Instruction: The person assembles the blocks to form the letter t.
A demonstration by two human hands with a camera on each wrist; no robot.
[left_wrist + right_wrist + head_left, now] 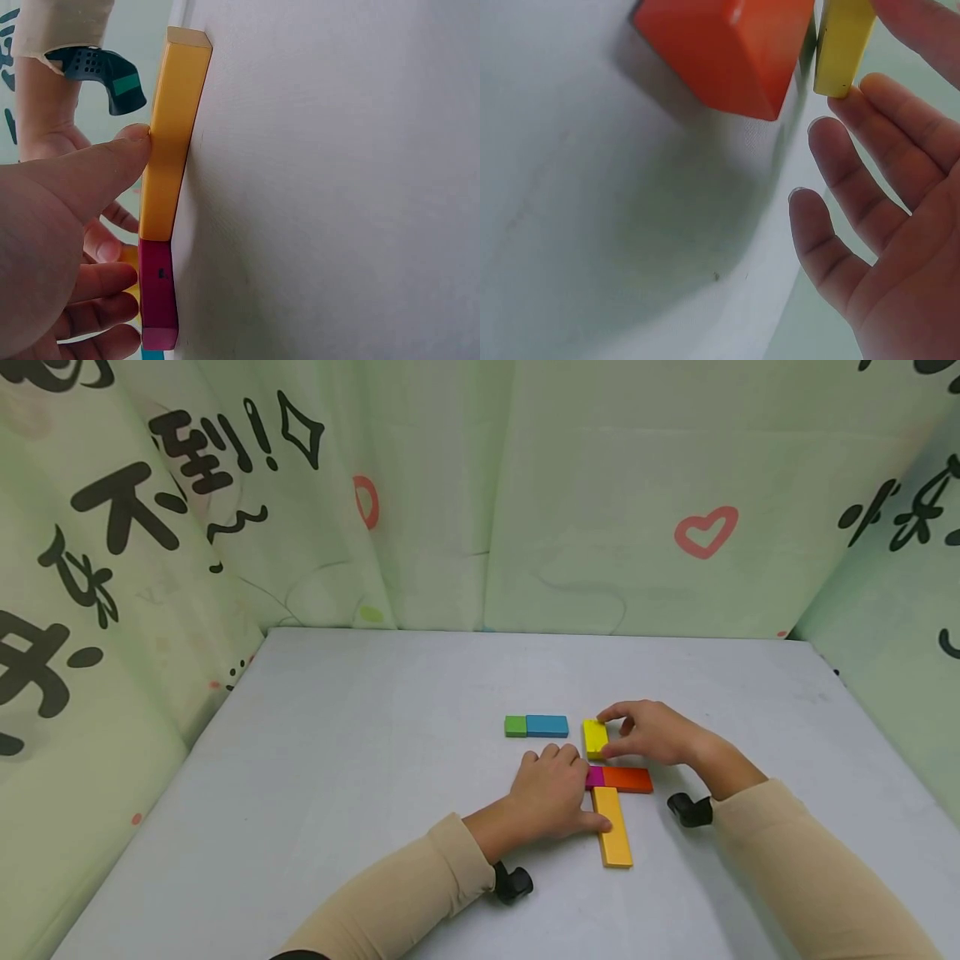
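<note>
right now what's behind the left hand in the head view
Past the left hand lie the blue block and green block. The hand hides part of the magenta block and the amber block's edge. Anything else beneath it is covered.

A curtained-off booth, shown by printed pale-green drapes (585, 485) around three sides of a white tabletop (360, 735).

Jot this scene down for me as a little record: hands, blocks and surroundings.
right hand: holds the yellow block between thumb and finger
left hand: thumb touches the amber block; fingers beside the magenta block
far pair: green block and blue block, side by side
near group: magenta block, orange block beside it, amber block nearest the person
surface: white table
backdrop: pale green curtain with black writing
</note>
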